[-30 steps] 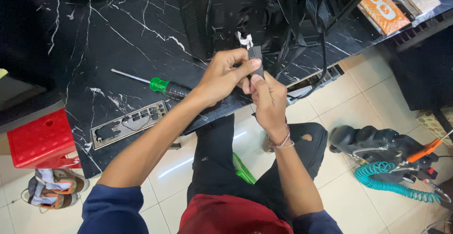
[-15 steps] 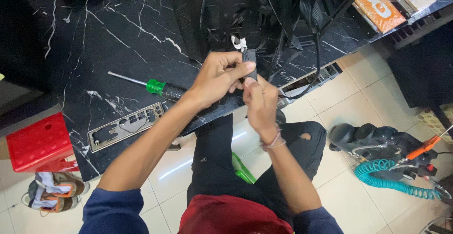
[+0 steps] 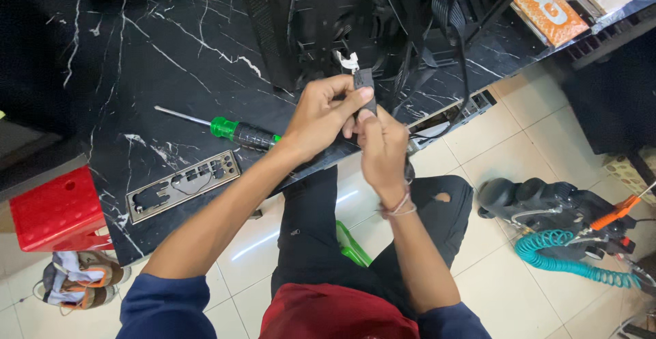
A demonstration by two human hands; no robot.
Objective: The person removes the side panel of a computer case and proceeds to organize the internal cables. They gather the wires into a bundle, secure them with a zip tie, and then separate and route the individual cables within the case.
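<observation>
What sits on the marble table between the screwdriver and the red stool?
A metal I/O shield plate, lying flat, seen in the head view.

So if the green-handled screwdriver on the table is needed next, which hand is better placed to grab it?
Probably the left hand. The screwdriver lies on its side of the marble table, close beside the wrist. The right hand would have to cross over. Both pinch the small black connector.
</observation>
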